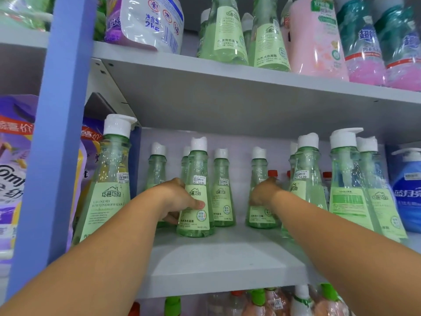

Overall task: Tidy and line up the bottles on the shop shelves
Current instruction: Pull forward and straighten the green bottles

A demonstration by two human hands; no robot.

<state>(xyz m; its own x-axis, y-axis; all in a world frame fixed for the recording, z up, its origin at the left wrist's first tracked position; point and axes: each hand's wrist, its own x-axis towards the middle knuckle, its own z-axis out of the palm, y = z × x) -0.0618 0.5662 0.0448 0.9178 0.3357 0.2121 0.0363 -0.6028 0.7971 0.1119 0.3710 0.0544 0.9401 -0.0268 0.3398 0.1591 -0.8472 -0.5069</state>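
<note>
**Presently: both hands among green bottles on middle shelf**

Observed on the grey middle shelf (227, 263): the person's left hand (180, 201) grips a green bottle (197, 201) with a white cap, thumb laid across the front label, the other fingers curled round its left side. That bottle stands upright, forward of the back row, left of centre.

The right hand (265, 193) reaches further in, against a second green bottle (259, 195) in the far row, right of centre. Its fingers lie out of sight behind the wrist; I cannot tell whether they hold the bottle or merely touch it.

Further green bottles stand along the back wall, unevenly spaced. One large green bottle (107, 183) stands near the front at the far left, beside the blue upright (61, 133). A cluster of green bottles (346, 185) crowds the right side, nearer the front, one turned with its back label outward. A blue bottle (407, 190) stands at the far right.

On the upper shelf (227, 71): a white and purple pouch (145, 21), two green bottles, a pink bottle (316, 35).
</note>
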